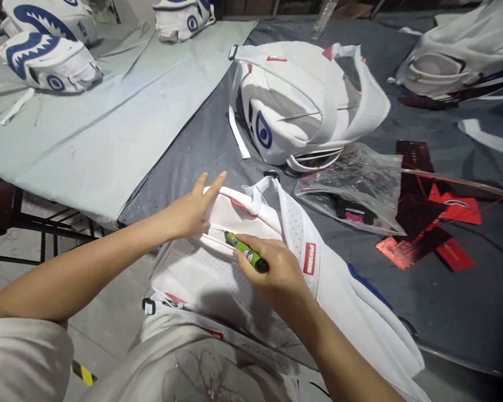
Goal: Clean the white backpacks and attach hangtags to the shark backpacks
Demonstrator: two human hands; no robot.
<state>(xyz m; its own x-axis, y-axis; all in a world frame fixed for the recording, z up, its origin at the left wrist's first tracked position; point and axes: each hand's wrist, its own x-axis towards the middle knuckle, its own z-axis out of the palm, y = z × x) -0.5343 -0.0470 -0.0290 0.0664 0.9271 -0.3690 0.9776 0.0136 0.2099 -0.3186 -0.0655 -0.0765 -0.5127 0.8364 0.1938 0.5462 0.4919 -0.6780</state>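
A white backpack [218,276] lies back side up at the table's near edge, its padded strap [295,223] with a red label on the right. Across the bag's upper part runs a pale strip [218,234] beside a seam. My right hand [272,268] grips a green marker [247,252] with a dark end, its tip at that strip. Whether the tip touches it I cannot tell. My left hand [193,212] rests on the bag's left edge, fingers spread and thumb down near the strip.
Another white backpack [293,106] with a blue eye stands beyond. To the right lie a clear plastic bag [347,190] and red tags [456,206]. More bags sit on the pale-covered table [121,106] at left, and one white bag [456,56] at the far right.
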